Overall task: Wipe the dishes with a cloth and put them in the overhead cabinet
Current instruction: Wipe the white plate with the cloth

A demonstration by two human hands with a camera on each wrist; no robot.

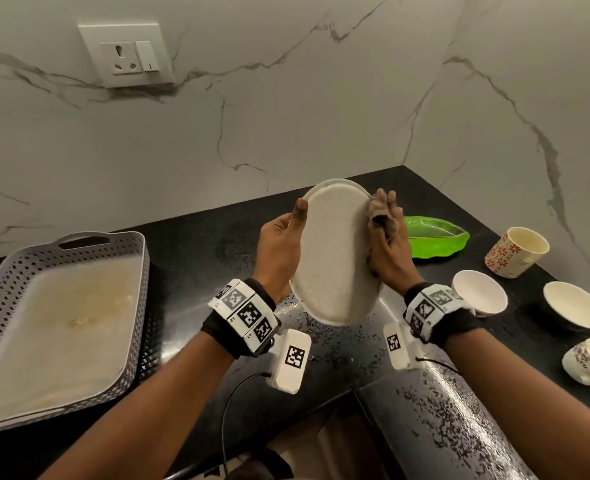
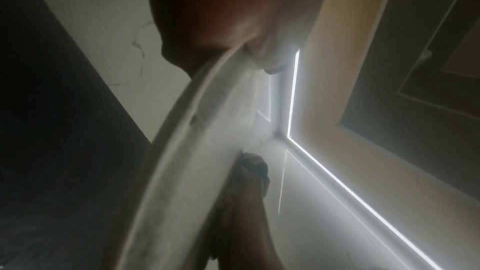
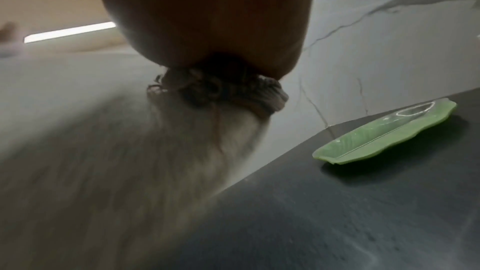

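Item, far left: a perforated tray is sitting on the black desk, holding no dishes. Item, centre: the left hand is gripping the near-upright white plate by its left rim above the desk, thumb on the face, while the right hand is pressing a bunched cloth against the right edge with curled fingers; judged risk, a hard stroke is levering the plate from that one-sided grip. Item, right: a green leaf dish, cups and bowls are waiting unwiped, within elbow-knocking range.

white marble wall, black counter
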